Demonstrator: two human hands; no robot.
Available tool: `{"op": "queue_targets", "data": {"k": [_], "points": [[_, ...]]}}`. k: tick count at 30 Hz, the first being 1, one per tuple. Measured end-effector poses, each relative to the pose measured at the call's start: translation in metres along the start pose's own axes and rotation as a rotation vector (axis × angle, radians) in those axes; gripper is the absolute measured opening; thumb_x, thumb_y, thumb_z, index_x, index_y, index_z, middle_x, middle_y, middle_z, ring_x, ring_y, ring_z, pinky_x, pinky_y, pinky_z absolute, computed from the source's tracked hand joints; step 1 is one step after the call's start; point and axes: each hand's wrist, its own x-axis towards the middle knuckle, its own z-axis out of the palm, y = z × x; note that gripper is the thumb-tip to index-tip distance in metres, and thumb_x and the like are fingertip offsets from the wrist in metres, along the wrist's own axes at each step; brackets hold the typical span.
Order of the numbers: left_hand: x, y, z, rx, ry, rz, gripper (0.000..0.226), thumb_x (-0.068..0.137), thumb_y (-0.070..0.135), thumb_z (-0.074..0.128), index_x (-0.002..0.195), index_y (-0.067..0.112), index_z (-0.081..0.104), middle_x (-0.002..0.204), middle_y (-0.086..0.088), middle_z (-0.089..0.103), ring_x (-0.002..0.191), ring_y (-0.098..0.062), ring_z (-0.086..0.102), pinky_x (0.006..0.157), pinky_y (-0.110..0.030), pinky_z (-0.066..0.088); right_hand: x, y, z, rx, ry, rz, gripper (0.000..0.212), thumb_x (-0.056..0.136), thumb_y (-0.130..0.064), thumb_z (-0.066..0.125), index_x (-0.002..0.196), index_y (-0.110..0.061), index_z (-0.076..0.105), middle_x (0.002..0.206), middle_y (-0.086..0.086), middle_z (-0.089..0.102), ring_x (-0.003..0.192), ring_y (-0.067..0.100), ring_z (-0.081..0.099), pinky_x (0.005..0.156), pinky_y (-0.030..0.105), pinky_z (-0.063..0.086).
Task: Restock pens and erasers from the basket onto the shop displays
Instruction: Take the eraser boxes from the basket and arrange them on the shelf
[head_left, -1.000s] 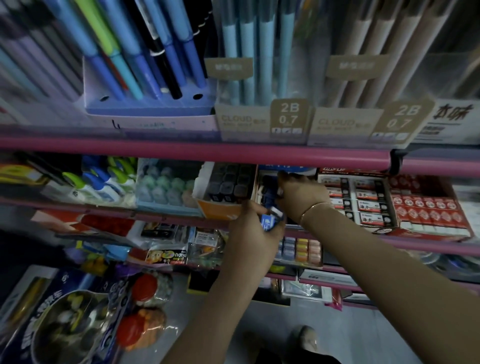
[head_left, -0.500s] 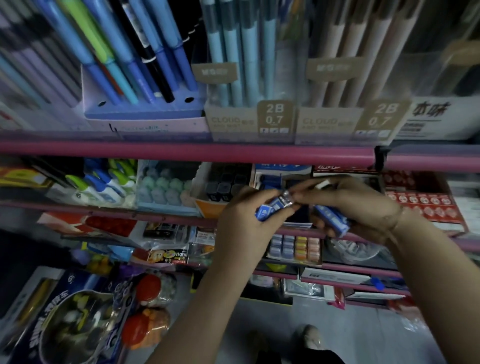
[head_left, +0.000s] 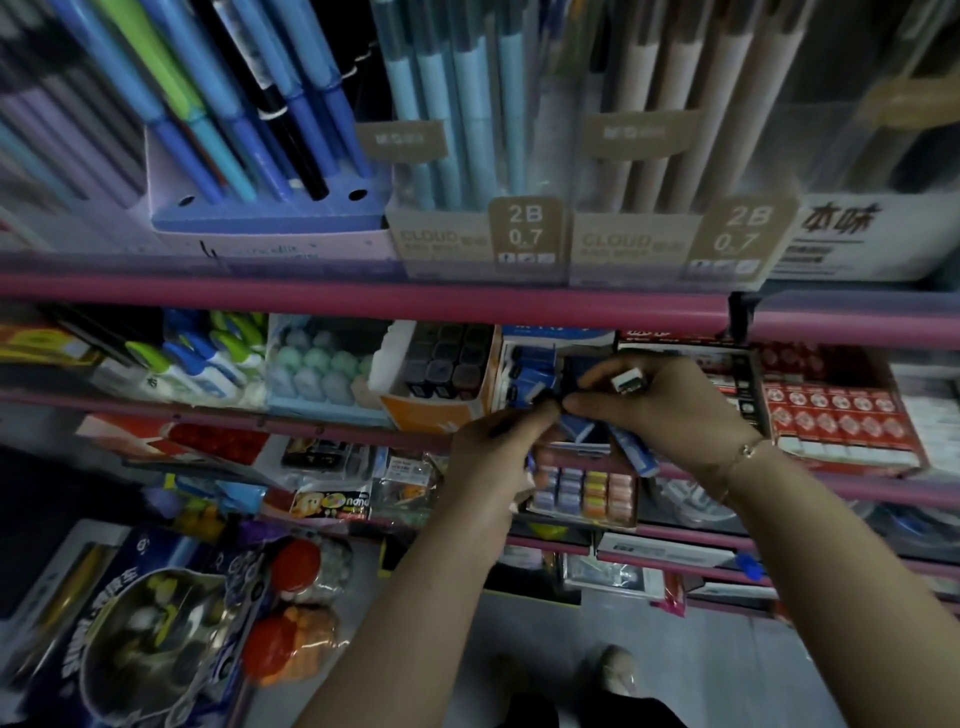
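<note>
Head view: right hand (head_left: 670, 410) fingers clamped on blue erasers (head_left: 631, 449); left hand (head_left: 493, 457) grip unclear; pink shelf rail (head_left: 363, 304) above

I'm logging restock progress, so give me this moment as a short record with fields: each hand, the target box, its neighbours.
left hand: pinching blue-sleeved erasers
right hand: holding several more, one end-on between its fingers
target: blue eraser box, middle shelf, behind the hands
left neighbour: orange box of dark erasers
right neighbour: red eraser box
shelf above: 2B 0.7 pencil displays
</note>
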Motion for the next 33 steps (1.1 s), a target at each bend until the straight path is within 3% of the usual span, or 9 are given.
{"op": "queue_targets", "data": {"k": [1, 3, 7, 10, 13, 18, 24, 29, 33], "points": [[0.001, -0.002, 0.003, -0.111, 0.041, -0.047, 0.026, 0.082, 0.033, 0.072, 0.073, 0.01, 0.07, 0.062, -0.003, 0.058, 0.045, -0.011, 0.049, 0.046, -0.024, 0.035, -0.001, 0.0, 0.002, -0.098, -0.005, -0.028, 0.013, 0.073, -0.023, 0.079, 0.076, -0.02, 0.067, 0.057, -0.017, 0.063, 0.054, -0.005, 0.057, 0.049, 0.005, 0.039], [0.001, -0.006, 0.01, -0.276, 0.085, -0.098, 0.023, 0.082, 0.026, 0.073, 0.065, 0.013, 0.066, 0.054, 0.0, 0.057, 0.039, -0.007, 0.046, 0.042, -0.021, 0.032, -0.002, 0.004, 0.008, -0.303, -0.006, -0.073, 0.02, 0.071, -0.028, 0.08, 0.082, -0.021, 0.066, 0.073, -0.01, 0.065, 0.066, 0.003, 0.059, 0.055, 0.008, 0.041], [0.004, -0.014, 0.014, -0.33, 0.12, -0.089, 0.034, 0.082, 0.024, 0.073, 0.049, 0.02, 0.067, 0.054, 0.001, 0.059, 0.039, -0.005, 0.047, 0.046, -0.023, 0.034, 0.007, 0.007, 0.02, -0.598, 0.034, -0.147, 0.021, 0.076, -0.028, 0.075, 0.094, -0.02, 0.067, 0.092, 0.003, 0.068, 0.08, 0.021, 0.062, 0.067, 0.025, 0.047], [0.007, -0.013, 0.008, -0.282, 0.119, -0.119, 0.018, 0.086, 0.028, 0.068, 0.076, 0.013, 0.069, 0.069, -0.004, 0.07, 0.041, -0.004, 0.049, 0.04, -0.018, 0.037, 0.024, 0.009, 0.026, -0.748, 0.054, -0.156, 0.021, 0.081, -0.024, 0.069, 0.102, -0.023, 0.068, 0.101, 0.006, 0.07, 0.093, 0.029, 0.064, 0.076, 0.033, 0.053], [0.012, -0.012, -0.006, -0.492, 0.084, -0.218, 0.016, 0.093, 0.018, 0.058, 0.088, 0.004, 0.06, 0.072, -0.013, 0.067, 0.04, -0.009, 0.047, 0.037, -0.015, 0.037, 0.043, 0.013, 0.037, -0.921, -0.016, -0.153, 0.024, 0.087, -0.025, 0.061, 0.109, -0.019, 0.064, 0.11, 0.012, 0.065, 0.101, 0.033, 0.061, 0.081, 0.038, 0.053], [0.006, -0.011, -0.027, -0.795, -0.078, -0.229, 0.013, 0.094, -0.002, 0.046, 0.1, -0.005, 0.057, 0.088, -0.021, 0.068, 0.067, -0.021, 0.07, 0.053, -0.023, 0.056, 0.06, 0.021, 0.053, -1.021, -0.014, -0.109, 0.023, 0.088, -0.021, 0.058, 0.11, -0.015, 0.06, 0.113, 0.013, 0.063, 0.102, 0.033, 0.061, 0.08, 0.036, 0.049], [0.006, -0.023, -0.026, -0.469, -0.068, -0.069, 0.026, 0.098, 0.016, 0.049, 0.118, 0.001, 0.056, 0.103, -0.013, 0.072, 0.089, -0.018, 0.072, 0.059, -0.022, 0.055, 0.064, 0.026, 0.056, -1.035, 0.063, -0.097, 0.028, 0.088, -0.025, 0.058, 0.114, -0.016, 0.059, 0.116, 0.012, 0.062, 0.105, 0.032, 0.059, 0.075, 0.032, 0.046], [0.01, -0.034, -0.024, -0.07, 0.069, 0.042, 0.026, 0.093, 0.043, 0.053, 0.103, 0.02, 0.06, 0.1, -0.017, 0.071, 0.09, -0.034, 0.069, 0.053, -0.026, 0.043, 0.065, 0.022, 0.051, -0.97, -0.008, -0.086, 0.033, 0.086, -0.025, 0.061, 0.117, -0.012, 0.056, 0.12, 0.014, 0.059, 0.109, 0.033, 0.056, 0.084, 0.035, 0.048], [0.009, -0.03, -0.023, -0.11, 0.093, 0.017, 0.029, 0.092, 0.043, 0.055, 0.108, 0.019, 0.06, 0.085, -0.006, 0.075, 0.056, -0.011, 0.067, 0.041, -0.017, 0.04, 0.045, 0.011, 0.032, -0.652, -0.008, -0.086, 0.023, 0.087, -0.028, 0.065, 0.092, -0.005, 0.064, 0.092, 0.01, 0.069, 0.083, 0.017, 0.063, 0.066, 0.012, 0.04]]}}
